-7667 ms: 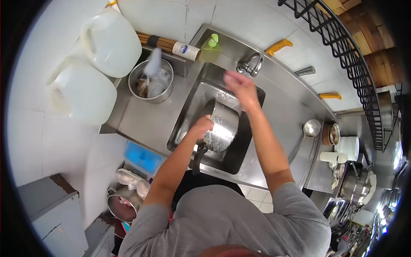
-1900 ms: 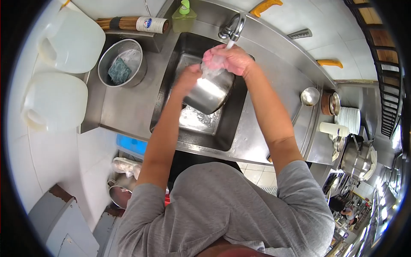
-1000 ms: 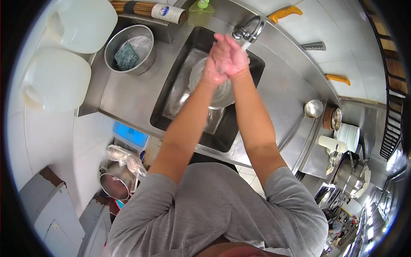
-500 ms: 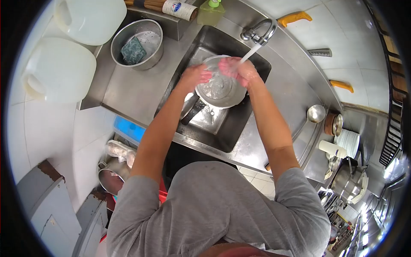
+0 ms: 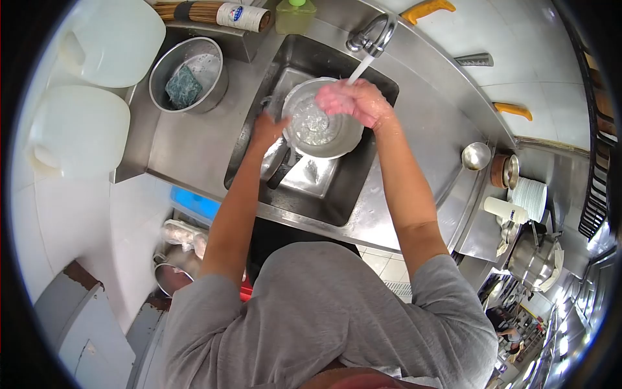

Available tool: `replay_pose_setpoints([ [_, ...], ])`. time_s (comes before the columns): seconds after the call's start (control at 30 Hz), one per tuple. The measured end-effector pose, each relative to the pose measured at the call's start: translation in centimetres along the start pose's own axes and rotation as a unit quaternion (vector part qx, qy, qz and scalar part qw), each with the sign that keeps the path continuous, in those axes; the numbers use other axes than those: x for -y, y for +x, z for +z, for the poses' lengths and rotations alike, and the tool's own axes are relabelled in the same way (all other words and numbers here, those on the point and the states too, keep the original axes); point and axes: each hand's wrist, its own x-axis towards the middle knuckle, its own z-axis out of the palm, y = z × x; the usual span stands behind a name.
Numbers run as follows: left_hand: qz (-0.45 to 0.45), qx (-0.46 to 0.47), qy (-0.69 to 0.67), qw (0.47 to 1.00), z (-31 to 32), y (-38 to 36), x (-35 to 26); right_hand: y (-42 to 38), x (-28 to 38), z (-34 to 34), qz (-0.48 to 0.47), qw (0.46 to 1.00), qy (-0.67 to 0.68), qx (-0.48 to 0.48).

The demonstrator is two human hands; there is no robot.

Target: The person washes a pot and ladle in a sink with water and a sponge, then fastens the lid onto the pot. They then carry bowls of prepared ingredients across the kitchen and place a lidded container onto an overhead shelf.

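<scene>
A round metal bowl (image 5: 350,139) with water rippling in it sits in the sink (image 5: 337,211). My right hand (image 5: 355,104) is above its far right side, under the stream from the tap (image 5: 382,35); it is wet, with fingers bent loosely and nothing in them. My left hand (image 5: 267,129) is at the bowl's left rim, thumb toward the rim, its fingers smeared by motion. Below the bowl lie a pan-like metal piece (image 5: 272,162) and a dark handle (image 5: 278,176), partly covered.
Left of the sink stands a metal pot (image 5: 220,81) with a green scouring pad (image 5: 183,87) inside. Behind are a bamboo brush (image 5: 214,14) and a soap bottle (image 5: 295,16). Two white jugs (image 5: 81,129) stand far left. A ladle (image 5: 476,156) lies on the right counter.
My left hand has moved off from over the bowl to its left rim and blurs. My right hand stays under the stream, its fingers more bent. The whole view has shifted slightly.
</scene>
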Motion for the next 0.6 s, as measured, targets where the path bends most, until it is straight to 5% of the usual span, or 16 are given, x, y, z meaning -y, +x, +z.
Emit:
replay_pose_setpoints([
  [0.1,-0.081,0.329,0.028,0.941,1.0,-4.2,2.0,0.9,-0.9,-0.5,0.081,0.994,-0.063,0.036],
  [0.17,-0.211,0.369,-0.281,0.860,4.2,-5.5,3.9,1.6,-2.4,0.3,0.019,0.998,-0.059,-0.024],
  [0.2,-0.279,0.396,-0.294,0.824,4.0,-5.2,3.5,2.0,-2.2,0.7,-0.015,0.997,-0.059,-0.055],
  [0.3,-0.266,0.438,-0.401,0.760,3.3,-4.4,2.4,1.4,-0.7,0.0,0.125,0.988,-0.029,0.085],
  [0.33,-0.270,0.429,-0.439,0.742,2.3,-4.2,0.7,1.7,-1.2,-0.2,0.085,0.994,-0.046,0.040],
  [0.4,-0.227,0.440,-0.400,0.771,-0.1,-4.0,-2.8,2.4,-1.5,0.1,-0.002,0.996,-0.082,-0.046],
  [0.5,-0.185,0.444,-0.385,0.787,-0.1,-2.2,-3.4,0.6,0.7,0.5,0.087,0.991,0.035,0.100],
  [0.6,-0.118,0.440,-0.268,0.849,-0.9,-2.9,-4.3,1.4,0.2,0.8,-0.024,0.991,-0.098,-0.084],
])
